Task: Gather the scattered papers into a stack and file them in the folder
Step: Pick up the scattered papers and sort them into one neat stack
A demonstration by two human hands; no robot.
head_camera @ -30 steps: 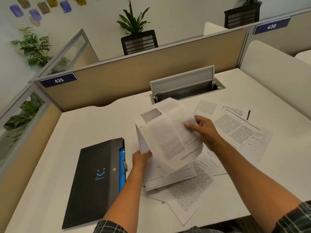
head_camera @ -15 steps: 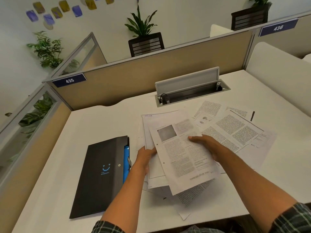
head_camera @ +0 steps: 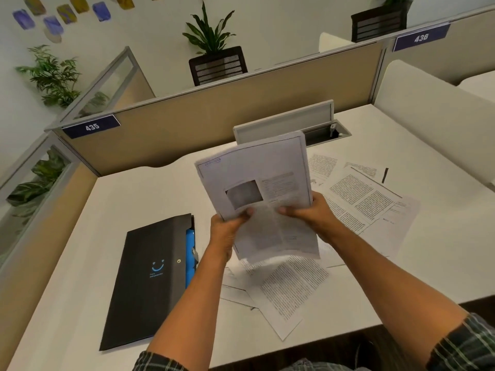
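Two hands held one bundle of papers (head_camera: 257, 183) upright above the desk (head_camera: 139, 199). Left hand (head_camera: 225, 231) gripped the lower left edge, thumb on the front sheet; right hand (head_camera: 310, 212) gripped the lower right edge, fingers curled behind. Sheets in the bundle were uneven at the bottom, so the raised hold was probably for squaring the edges. Sheet count in the bundle: cannot tell, more than one.

Loose papers on the desk, two groups:
- right group (head_camera: 367, 202), overlapping sheets, at least three, beyond the right hand;
- near group (head_camera: 289, 290), at least two sheets, under the bundle and toward the desk's front edge, one corner close to that edge.

One folder (head_camera: 150, 279), black, closed, flat on the desk, left of the left forearm, blue inner pockets showing along its right side. Placement beside the papers suited filing once the stack was complete.

One cable tray (head_camera: 318, 129), lid raised, behind the bundle.

Gathering judged part done; filing not begun.
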